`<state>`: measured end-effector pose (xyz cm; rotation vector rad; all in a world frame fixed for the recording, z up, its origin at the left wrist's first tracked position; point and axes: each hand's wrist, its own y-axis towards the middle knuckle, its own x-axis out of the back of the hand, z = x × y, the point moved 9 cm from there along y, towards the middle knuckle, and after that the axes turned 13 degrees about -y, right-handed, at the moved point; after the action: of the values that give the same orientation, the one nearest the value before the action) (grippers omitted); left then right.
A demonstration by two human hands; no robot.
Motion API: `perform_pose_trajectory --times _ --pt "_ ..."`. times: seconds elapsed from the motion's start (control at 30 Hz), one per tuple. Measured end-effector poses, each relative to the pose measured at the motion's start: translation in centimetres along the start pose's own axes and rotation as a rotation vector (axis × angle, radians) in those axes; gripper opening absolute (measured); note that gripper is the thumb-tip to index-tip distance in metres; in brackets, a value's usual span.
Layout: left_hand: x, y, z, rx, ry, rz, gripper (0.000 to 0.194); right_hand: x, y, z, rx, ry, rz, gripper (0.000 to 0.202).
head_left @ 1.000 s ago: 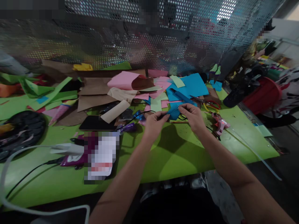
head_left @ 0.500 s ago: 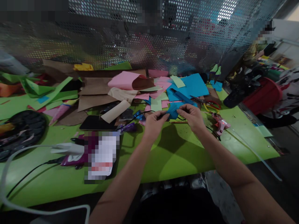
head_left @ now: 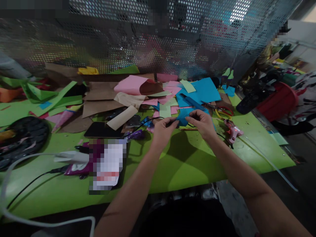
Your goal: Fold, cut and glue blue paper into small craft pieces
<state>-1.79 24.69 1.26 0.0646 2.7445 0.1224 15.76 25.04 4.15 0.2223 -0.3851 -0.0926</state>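
A small folded blue paper piece (head_left: 182, 117) is held up between both hands over the green table (head_left: 182, 168). My left hand (head_left: 164, 129) pinches its left edge, thumb and fingers closed. On its right side my right hand (head_left: 201, 122) grips it with thumb and forefinger. A black cable passes behind the hands. Just beyond them lie blue sheets (head_left: 208, 90) and pink and pale green scraps. The pink glue gun (head_left: 233, 131), with a small red light, rests to the right of my right hand.
Red- and yellow-handled scissors (head_left: 225, 112) lie near the glue gun. A dark phone (head_left: 102, 130), a pixelated white item (head_left: 111, 164), purple packets and a black round tray (head_left: 23, 140) are on the left. Perforated metal stands behind. Another person is at the far right.
My right thumb and forefinger have shifted slightly left on the blue paper. My left hand has hardly moved.
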Motion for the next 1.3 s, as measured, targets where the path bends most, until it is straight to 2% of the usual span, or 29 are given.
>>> perform_pose_trajectory --times 0.5,0.87,1.13,1.3 --pt "-0.1 -0.1 0.6 0.037 -0.044 0.017 0.029 1.1 -0.6 1.5 0.065 -0.142 -0.109 0.034" --pt "-0.2 -0.1 1.0 0.047 -0.059 0.025 0.031 0.6 -0.3 0.5 0.033 -0.071 -0.047 0.035" --pt "0.1 0.1 0.6 0.018 -0.02 0.011 0.026 -1.3 -0.2 -0.6 -0.018 -0.004 0.1 0.045" --pt "-0.2 0.0 0.4 0.004 0.003 0.036 0.024 -0.9 -0.1 0.0 0.049 -0.037 0.048 0.04"
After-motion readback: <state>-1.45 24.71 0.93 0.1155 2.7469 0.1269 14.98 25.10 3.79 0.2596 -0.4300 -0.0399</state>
